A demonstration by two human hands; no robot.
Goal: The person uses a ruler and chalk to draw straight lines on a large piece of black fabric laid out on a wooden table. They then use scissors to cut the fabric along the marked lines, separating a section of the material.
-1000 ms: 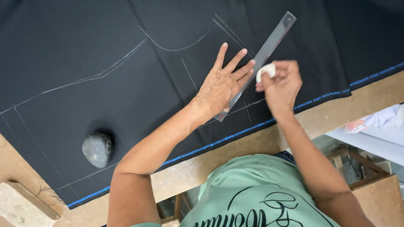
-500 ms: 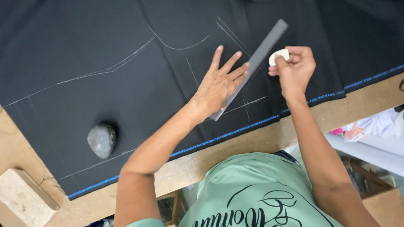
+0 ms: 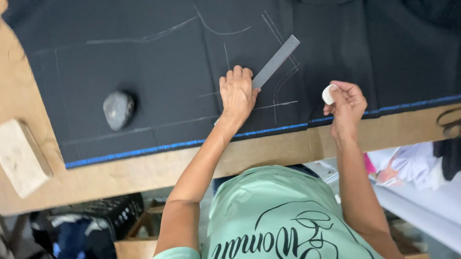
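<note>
Now, from my remote seat, I see the left hand (image 3: 236,92) pressing fingers-down on the lower end of the grey metal ruler (image 3: 274,62), which lies slanted across the chalk-marked black fabric (image 3: 162,70). The right hand (image 3: 346,104) is pinched shut on a white tailor's chalk (image 3: 328,94), held off the ruler near the blue selvedge edge (image 3: 180,144). My worry: with only one end pinned, the ruler could pivot and skew the line. Compared with half a second ago, the chalk hand has dropped away from the ruler, and the left fingers have curled in. The stone weight (image 3: 118,109) is unmoved.
</note>
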